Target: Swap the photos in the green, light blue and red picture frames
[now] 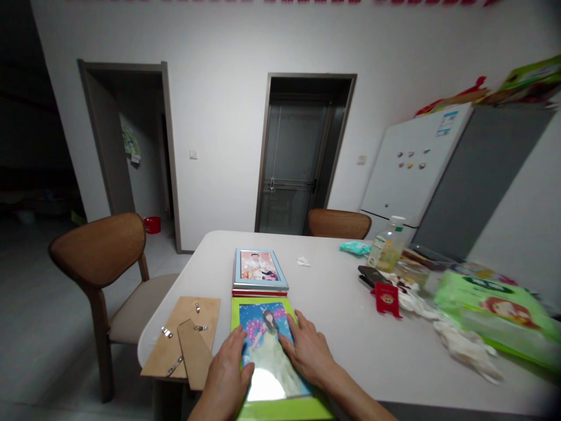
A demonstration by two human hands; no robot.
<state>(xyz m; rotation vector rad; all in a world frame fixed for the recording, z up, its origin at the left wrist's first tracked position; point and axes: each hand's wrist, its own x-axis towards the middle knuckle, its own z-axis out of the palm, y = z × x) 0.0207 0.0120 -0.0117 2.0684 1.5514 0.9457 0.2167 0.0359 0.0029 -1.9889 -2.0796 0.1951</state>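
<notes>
Two bare hands lie on a green picture frame (235, 318) at the near edge of the table (342, 316). The left hand (228, 368) rests along its left side, the right hand (309, 348) on its right, thumb over the picture (267, 345); both are spread flat, not closed around anything, though I can't tell how hard they press. Between them they hide stretches of the border, its near end is cut off from view, and a white glare blots out part of the pale dress pictured.

Just beyond sits a light blue frame (263, 285), with something red (259, 293) mostly hidden beneath it. To the left, a brown backing board (162, 356) with metal clips has its near part covered by its stand (193, 351). At the far right, crumpled tissues (412, 301) partly bury a dark object (371, 275), hard to make out.
</notes>
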